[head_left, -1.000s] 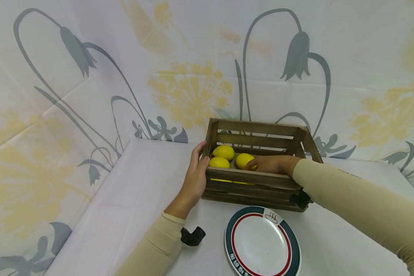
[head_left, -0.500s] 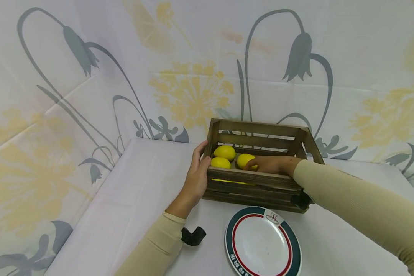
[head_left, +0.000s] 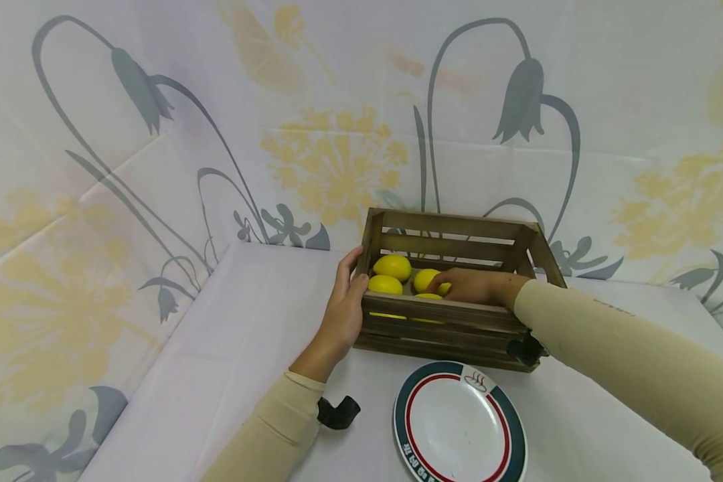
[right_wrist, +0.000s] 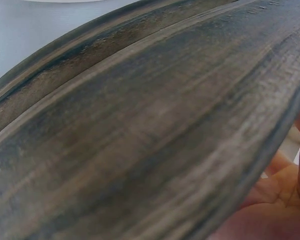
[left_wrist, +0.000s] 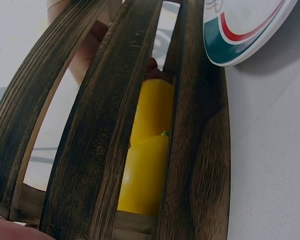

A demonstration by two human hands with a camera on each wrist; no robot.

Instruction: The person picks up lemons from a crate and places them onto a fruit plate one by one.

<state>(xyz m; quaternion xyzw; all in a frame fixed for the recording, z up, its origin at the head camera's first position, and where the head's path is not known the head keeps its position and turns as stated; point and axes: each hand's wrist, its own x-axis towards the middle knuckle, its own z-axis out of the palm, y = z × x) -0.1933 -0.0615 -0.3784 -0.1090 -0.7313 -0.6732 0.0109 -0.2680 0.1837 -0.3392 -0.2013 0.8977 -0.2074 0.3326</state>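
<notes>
A brown slatted wooden crate [head_left: 448, 328] sits on the table with several yellow lemons inside. My left hand [head_left: 340, 301] grips the crate's left end, its thumb near the front corner. My right hand [head_left: 472, 284] reaches inside, its fingers curled over a lemon [head_left: 424, 278] near the middle. Just in front of that, another lemon [head_left: 429, 296] shows above the front slat. Two more, a rear lemon [head_left: 393, 268] and a front lemon [head_left: 385, 284], lie at the left end. Through the slats, the left wrist view shows yellow lemons [left_wrist: 144, 175]. The front slat hides part of my right hand.
A white plate [head_left: 458, 428] with a green and red rim lies in front of the crate. A flower-printed cloth [head_left: 337, 134] hangs behind it. White cloth [head_left: 229, 348] covers the table.
Inside the crate, my right hand has shifted slightly upward and back with the lemon under its fingers. Another lemon has come into view in front. My left hand stays on the crate.
</notes>
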